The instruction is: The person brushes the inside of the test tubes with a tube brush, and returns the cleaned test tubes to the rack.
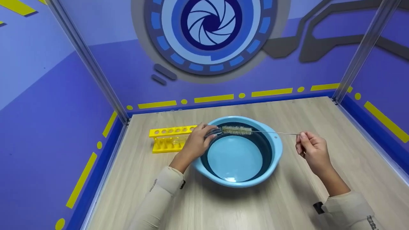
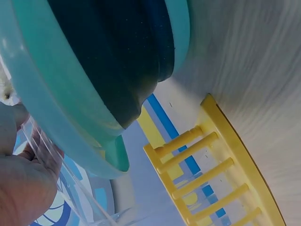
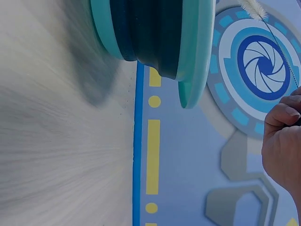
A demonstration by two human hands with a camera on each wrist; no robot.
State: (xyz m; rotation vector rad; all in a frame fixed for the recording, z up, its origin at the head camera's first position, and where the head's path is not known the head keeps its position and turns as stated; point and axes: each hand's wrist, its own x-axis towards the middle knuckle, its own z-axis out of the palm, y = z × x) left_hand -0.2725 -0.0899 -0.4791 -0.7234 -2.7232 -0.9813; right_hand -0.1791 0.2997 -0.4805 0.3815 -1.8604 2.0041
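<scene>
My left hand (image 1: 196,142) grips a clear test tube (image 2: 77,181) above the left rim of a round blue basin (image 1: 277,153). The tube's closed part extends leftward past the hand, over the rack. My right hand (image 1: 314,151) pinches the end of the thin wire handle of a test tube brush (image 1: 237,130), to the right of the basin. Pale bristles lie level over the basin's far half, their left end at the tube's mouth. In the right wrist view, the bristle tip (image 3: 254,8) shows at the top edge, above the right hand (image 3: 284,141).
A yellow test tube rack (image 1: 156,131) stands left of the basin, its right part hidden behind the left hand. The basin has dark folding walls and a light blue bottom. Blue-purple panels (image 1: 111,73) with metal corner posts enclose the wooden table (image 1: 223,210).
</scene>
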